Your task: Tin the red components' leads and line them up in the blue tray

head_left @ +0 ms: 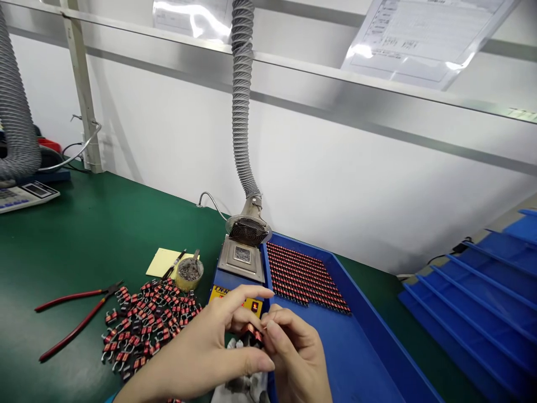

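Observation:
My left hand (210,350) and my right hand (293,352) meet low in the view, fingers pinched together on a small red and black component (253,333) with metal leads. A white cloth (245,386) lies just under them. To the left, a pile of several loose red components (146,324) lies on the green mat. Rows of the same parts (304,277) are lined up in the blue tray (361,358) to the right. Right behind my hands stands a blue solder pot (241,263).
Red-handled pliers (75,319) lie at the left. A small tin of dross (188,273) stands on a yellow note (165,261). A grey fume hose (242,112) hangs over the pot. Stacked blue trays (486,296) stand at the right; a calculator (25,195) sits at the far left.

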`<action>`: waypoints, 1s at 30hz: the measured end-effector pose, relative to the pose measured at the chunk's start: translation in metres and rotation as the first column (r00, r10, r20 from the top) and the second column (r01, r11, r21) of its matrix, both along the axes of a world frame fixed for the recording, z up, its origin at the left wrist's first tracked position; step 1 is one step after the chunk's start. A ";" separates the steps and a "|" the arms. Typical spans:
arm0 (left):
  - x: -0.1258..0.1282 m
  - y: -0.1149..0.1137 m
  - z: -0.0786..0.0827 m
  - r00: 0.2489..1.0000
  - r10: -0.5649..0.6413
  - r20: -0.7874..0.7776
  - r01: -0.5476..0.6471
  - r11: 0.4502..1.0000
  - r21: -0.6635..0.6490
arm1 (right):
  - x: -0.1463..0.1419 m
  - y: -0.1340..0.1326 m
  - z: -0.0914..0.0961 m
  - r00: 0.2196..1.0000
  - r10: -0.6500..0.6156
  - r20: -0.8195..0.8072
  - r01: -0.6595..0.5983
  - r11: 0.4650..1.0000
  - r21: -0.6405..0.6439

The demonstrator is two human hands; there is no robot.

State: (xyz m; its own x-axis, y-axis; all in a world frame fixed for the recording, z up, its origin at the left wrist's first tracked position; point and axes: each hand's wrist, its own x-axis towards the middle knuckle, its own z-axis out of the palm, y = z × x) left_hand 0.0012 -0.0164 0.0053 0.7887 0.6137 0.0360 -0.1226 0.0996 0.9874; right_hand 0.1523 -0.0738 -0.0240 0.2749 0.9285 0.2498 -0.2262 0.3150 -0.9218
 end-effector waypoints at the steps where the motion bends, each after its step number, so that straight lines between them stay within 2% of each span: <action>1: 0.000 0.000 0.001 1.000 -0.004 0.004 0.004 1.000 0.007 | 0.000 -0.001 0.000 1.000 -0.007 -0.002 0.007 1.000 0.009; 8: 0.003 -0.004 0.000 0.996 -0.028 0.082 0.028 1.000 0.010 | -0.002 -0.002 0.002 0.995 -0.099 0.023 0.097 0.993 0.061; 11: 0.007 -0.007 -0.001 0.990 -0.034 0.136 0.039 0.999 -0.034 | -0.004 -0.004 0.005 0.968 -0.208 0.138 0.188 0.971 0.147; 13: 0.010 -0.008 -0.001 0.988 -0.020 0.152 0.027 0.999 -0.041 | -0.005 -0.005 0.006 0.922 -0.296 0.249 0.248 0.946 0.208; 15: 0.012 -0.009 -0.001 0.992 0.004 0.124 -0.002 1.000 -0.017 | -0.005 -0.007 0.006 0.873 -0.370 0.317 0.299 0.921 0.251; 18: 0.011 -0.010 0.000 0.996 0.084 0.001 -0.084 0.994 0.077 | -0.006 -0.008 0.006 0.835 -0.430 0.342 0.344 0.895 0.286; 23: 0.006 -0.009 0.008 0.985 0.150 -0.084 -0.125 0.959 0.253 | -0.005 -0.007 0.007 0.824 -0.434 0.363 0.328 0.889 0.320; 30: 0.007 -0.006 0.013 0.980 0.186 -0.072 -0.156 0.940 0.305 | 0.000 -0.004 0.003 0.859 -0.389 0.334 0.301 0.910 0.285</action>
